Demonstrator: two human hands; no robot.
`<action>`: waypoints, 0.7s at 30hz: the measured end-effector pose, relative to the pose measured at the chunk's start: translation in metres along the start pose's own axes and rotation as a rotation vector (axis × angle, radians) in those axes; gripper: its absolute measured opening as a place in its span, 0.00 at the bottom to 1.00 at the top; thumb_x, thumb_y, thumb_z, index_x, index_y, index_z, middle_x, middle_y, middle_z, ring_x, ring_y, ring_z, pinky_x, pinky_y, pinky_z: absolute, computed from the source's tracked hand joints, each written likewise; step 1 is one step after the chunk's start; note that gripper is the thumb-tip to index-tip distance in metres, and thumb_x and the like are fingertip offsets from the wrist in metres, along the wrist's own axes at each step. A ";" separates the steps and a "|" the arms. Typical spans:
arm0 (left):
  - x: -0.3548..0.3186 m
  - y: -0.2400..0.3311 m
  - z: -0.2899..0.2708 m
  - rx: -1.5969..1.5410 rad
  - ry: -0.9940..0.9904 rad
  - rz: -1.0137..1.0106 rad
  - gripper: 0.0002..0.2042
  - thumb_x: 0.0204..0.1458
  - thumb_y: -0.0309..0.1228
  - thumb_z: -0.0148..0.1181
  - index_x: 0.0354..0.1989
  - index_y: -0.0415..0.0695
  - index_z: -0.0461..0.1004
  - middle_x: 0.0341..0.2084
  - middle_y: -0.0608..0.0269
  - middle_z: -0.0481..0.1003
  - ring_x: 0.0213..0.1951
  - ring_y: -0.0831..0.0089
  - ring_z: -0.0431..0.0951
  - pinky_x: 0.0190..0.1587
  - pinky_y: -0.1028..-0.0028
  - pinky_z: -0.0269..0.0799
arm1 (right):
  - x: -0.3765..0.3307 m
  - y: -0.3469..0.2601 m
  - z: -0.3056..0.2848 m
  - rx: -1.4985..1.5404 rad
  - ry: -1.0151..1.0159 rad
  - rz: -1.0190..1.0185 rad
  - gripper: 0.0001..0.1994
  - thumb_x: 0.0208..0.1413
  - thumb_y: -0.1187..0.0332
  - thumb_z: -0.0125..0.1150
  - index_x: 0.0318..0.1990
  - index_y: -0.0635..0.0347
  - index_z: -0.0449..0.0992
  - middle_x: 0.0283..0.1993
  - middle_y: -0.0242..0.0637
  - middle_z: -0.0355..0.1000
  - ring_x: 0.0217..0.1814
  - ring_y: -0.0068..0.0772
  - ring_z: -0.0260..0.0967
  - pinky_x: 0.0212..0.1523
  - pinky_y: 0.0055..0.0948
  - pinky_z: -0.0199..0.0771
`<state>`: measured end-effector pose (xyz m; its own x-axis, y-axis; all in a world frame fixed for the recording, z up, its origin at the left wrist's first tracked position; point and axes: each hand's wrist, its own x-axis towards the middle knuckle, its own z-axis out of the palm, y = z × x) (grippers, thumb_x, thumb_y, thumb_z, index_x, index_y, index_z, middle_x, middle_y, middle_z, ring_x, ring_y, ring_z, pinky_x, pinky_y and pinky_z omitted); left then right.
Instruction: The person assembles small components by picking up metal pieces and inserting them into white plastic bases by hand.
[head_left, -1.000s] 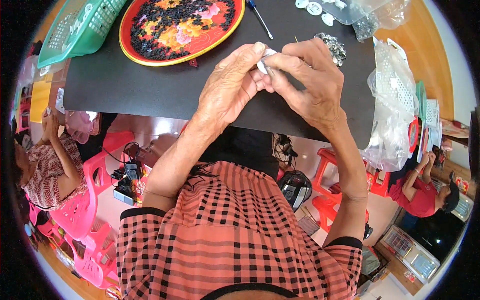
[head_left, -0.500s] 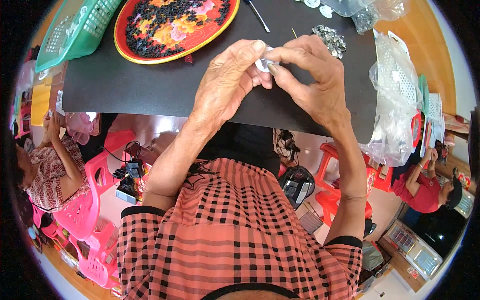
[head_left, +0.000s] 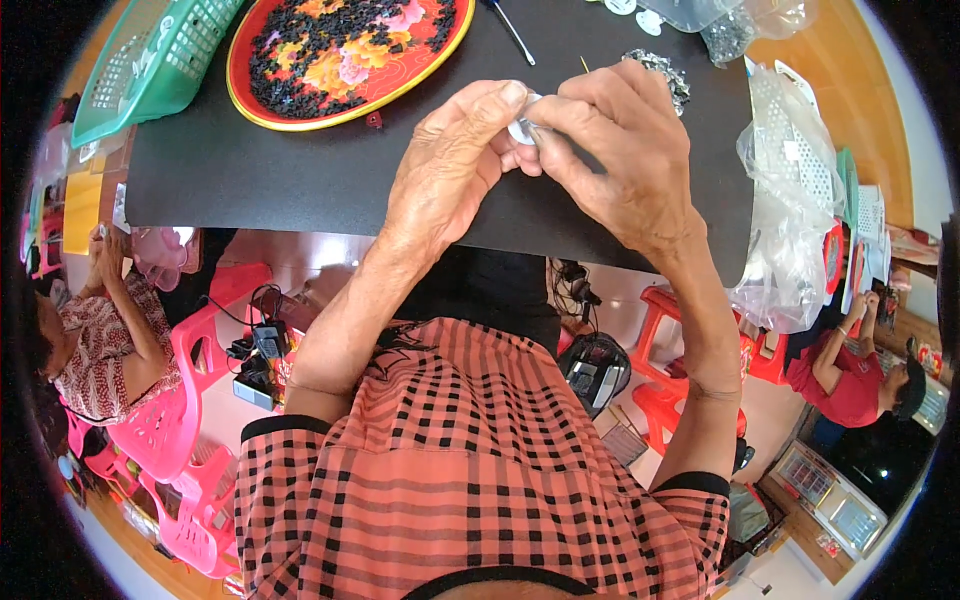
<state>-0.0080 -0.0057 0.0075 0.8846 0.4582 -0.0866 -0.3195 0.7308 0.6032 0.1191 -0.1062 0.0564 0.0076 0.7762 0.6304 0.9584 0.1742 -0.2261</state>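
A small round white disc (head_left: 521,130) is pinched between my two hands above the dark table. My left hand (head_left: 462,150) grips its left side with thumb and fingers. Closed in from the other side, my right hand (head_left: 620,150) has its thumb and index finger pressed at the disc's right edge; whether a smaller part sits between them is hidden. Beyond my left hand lies a red floral tray (head_left: 395,85) strewn with many small black pieces. A heap of small shiny metal parts (head_left: 672,80) lies just past my right hand.
A screwdriver (head_left: 515,35) lies beside the tray. At the far left stands a green basket (head_left: 120,125); more white discs (head_left: 649,22) and clear bags (head_left: 790,200) are at the right. Two people sit at either side, with pink chairs (head_left: 160,420) and red stools (head_left: 655,410) below.
My right hand has turned slightly inward, its fingers closing further over the disc, which now shows less of its face. My left hand stays nearly still.
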 end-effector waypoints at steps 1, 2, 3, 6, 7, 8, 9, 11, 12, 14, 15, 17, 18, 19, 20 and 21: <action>0.000 0.000 0.000 -0.001 0.003 0.001 0.11 0.56 0.35 0.54 0.37 0.39 0.72 0.28 0.63 0.73 0.28 0.76 0.72 0.35 0.74 0.71 | 0.002 -0.002 -0.001 -0.041 -0.023 -0.041 0.11 0.37 0.69 0.67 0.32 0.53 0.76 0.28 0.27 0.65 0.32 0.31 0.63 0.35 0.30 0.60; -0.001 0.001 0.000 0.007 0.019 0.005 0.11 0.56 0.35 0.54 0.37 0.39 0.71 0.28 0.64 0.73 0.28 0.76 0.72 0.35 0.74 0.71 | 0.004 -0.003 -0.001 -0.082 -0.045 -0.083 0.11 0.37 0.68 0.67 0.32 0.53 0.75 0.28 0.27 0.65 0.32 0.31 0.62 0.35 0.31 0.60; -0.001 0.001 0.001 0.014 0.033 0.006 0.10 0.56 0.35 0.54 0.38 0.39 0.71 0.28 0.64 0.73 0.28 0.77 0.72 0.35 0.75 0.71 | 0.006 -0.003 -0.003 -0.082 -0.046 -0.082 0.11 0.37 0.68 0.67 0.32 0.53 0.75 0.28 0.27 0.65 0.32 0.31 0.62 0.35 0.31 0.60; 0.001 0.000 -0.003 -0.005 0.031 0.015 0.11 0.56 0.35 0.55 0.38 0.39 0.71 0.29 0.64 0.73 0.28 0.77 0.72 0.34 0.74 0.71 | 0.009 -0.003 -0.005 -0.116 -0.103 -0.100 0.11 0.38 0.69 0.66 0.32 0.53 0.75 0.28 0.27 0.65 0.32 0.32 0.62 0.35 0.31 0.60; 0.002 0.000 -0.005 -0.004 0.030 0.017 0.11 0.56 0.35 0.55 0.38 0.39 0.71 0.29 0.64 0.73 0.28 0.77 0.72 0.34 0.74 0.71 | 0.010 -0.002 -0.007 0.009 -0.133 -0.039 0.11 0.38 0.70 0.65 0.33 0.54 0.75 0.28 0.28 0.65 0.32 0.34 0.62 0.36 0.32 0.59; 0.004 0.001 -0.008 -0.028 -0.039 0.003 0.11 0.57 0.35 0.54 0.38 0.38 0.71 0.28 0.63 0.72 0.29 0.76 0.72 0.34 0.73 0.71 | 0.010 0.001 -0.009 0.133 -0.163 0.021 0.11 0.38 0.70 0.65 0.33 0.54 0.74 0.28 0.29 0.65 0.33 0.35 0.62 0.36 0.33 0.59; 0.005 0.000 -0.010 -0.051 -0.110 -0.013 0.12 0.57 0.35 0.54 0.39 0.37 0.70 0.28 0.62 0.72 0.29 0.75 0.72 0.34 0.73 0.71 | 0.010 0.006 -0.011 0.231 -0.201 0.086 0.09 0.41 0.74 0.63 0.34 0.57 0.75 0.29 0.31 0.68 0.32 0.31 0.65 0.36 0.30 0.63; 0.005 -0.001 -0.009 -0.134 -0.133 -0.063 0.12 0.57 0.35 0.53 0.40 0.36 0.70 0.28 0.61 0.71 0.30 0.73 0.72 0.33 0.72 0.71 | 0.004 0.010 -0.005 0.425 -0.147 0.188 0.08 0.43 0.75 0.62 0.34 0.59 0.76 0.30 0.32 0.70 0.32 0.28 0.66 0.35 0.27 0.65; 0.006 -0.002 -0.010 -0.218 -0.151 -0.107 0.13 0.57 0.35 0.52 0.41 0.35 0.69 0.28 0.60 0.71 0.30 0.72 0.72 0.33 0.72 0.71 | 0.002 0.012 -0.002 0.624 -0.096 0.285 0.08 0.45 0.77 0.61 0.34 0.61 0.77 0.31 0.33 0.72 0.31 0.24 0.68 0.34 0.24 0.67; 0.007 -0.002 -0.010 -0.230 -0.192 -0.110 0.14 0.58 0.35 0.51 0.43 0.34 0.67 0.28 0.58 0.70 0.30 0.70 0.72 0.33 0.71 0.71 | 0.001 0.011 -0.002 0.672 -0.047 0.296 0.07 0.46 0.79 0.59 0.35 0.63 0.77 0.31 0.34 0.73 0.30 0.20 0.69 0.33 0.20 0.68; 0.005 -0.001 -0.008 -0.207 -0.163 -0.088 0.14 0.58 0.35 0.51 0.43 0.34 0.67 0.28 0.58 0.70 0.30 0.70 0.71 0.33 0.71 0.71 | 0.000 0.013 -0.003 0.623 -0.022 0.289 0.07 0.46 0.79 0.59 0.34 0.63 0.77 0.30 0.33 0.73 0.30 0.20 0.68 0.33 0.20 0.68; 0.003 0.001 -0.005 -0.184 -0.134 -0.067 0.14 0.58 0.35 0.51 0.43 0.34 0.67 0.28 0.59 0.70 0.30 0.70 0.71 0.34 0.71 0.71 | -0.001 0.012 -0.004 0.575 0.004 0.281 0.06 0.46 0.79 0.59 0.34 0.64 0.77 0.29 0.33 0.72 0.29 0.21 0.68 0.32 0.20 0.68; 0.003 0.002 -0.004 -0.174 -0.150 -0.057 0.14 0.58 0.35 0.51 0.43 0.34 0.67 0.29 0.58 0.70 0.30 0.70 0.72 0.34 0.72 0.71 | 0.000 0.009 -0.004 0.558 0.023 0.279 0.06 0.45 0.79 0.59 0.33 0.63 0.77 0.28 0.33 0.72 0.28 0.21 0.68 0.31 0.20 0.68; 0.003 0.003 -0.004 -0.164 -0.165 -0.046 0.14 0.58 0.34 0.51 0.43 0.34 0.67 0.29 0.58 0.70 0.30 0.70 0.72 0.35 0.72 0.71 | 0.000 0.006 -0.005 0.543 0.042 0.276 0.07 0.45 0.80 0.59 0.33 0.63 0.77 0.28 0.33 0.72 0.28 0.21 0.68 0.31 0.20 0.68; 0.003 0.004 -0.004 -0.163 -0.166 -0.045 0.14 0.58 0.34 0.51 0.43 0.34 0.67 0.29 0.58 0.70 0.30 0.70 0.72 0.35 0.72 0.71 | 0.000 0.004 -0.005 0.543 0.042 0.274 0.07 0.45 0.80 0.59 0.33 0.63 0.77 0.28 0.33 0.72 0.28 0.21 0.68 0.31 0.20 0.68; 0.003 0.003 -0.005 -0.130 -0.180 -0.029 0.14 0.58 0.35 0.52 0.43 0.34 0.67 0.30 0.58 0.71 0.30 0.70 0.72 0.35 0.72 0.71 | 0.000 0.002 -0.007 0.503 0.045 0.247 0.08 0.43 0.80 0.60 0.33 0.61 0.77 0.26 0.33 0.71 0.27 0.22 0.67 0.29 0.21 0.67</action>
<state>-0.0078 0.0006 0.0055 0.9367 0.3469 0.0476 -0.3239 0.8066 0.4946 0.1231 -0.1097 0.0609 0.2376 0.8060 0.5422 0.6726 0.2662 -0.6905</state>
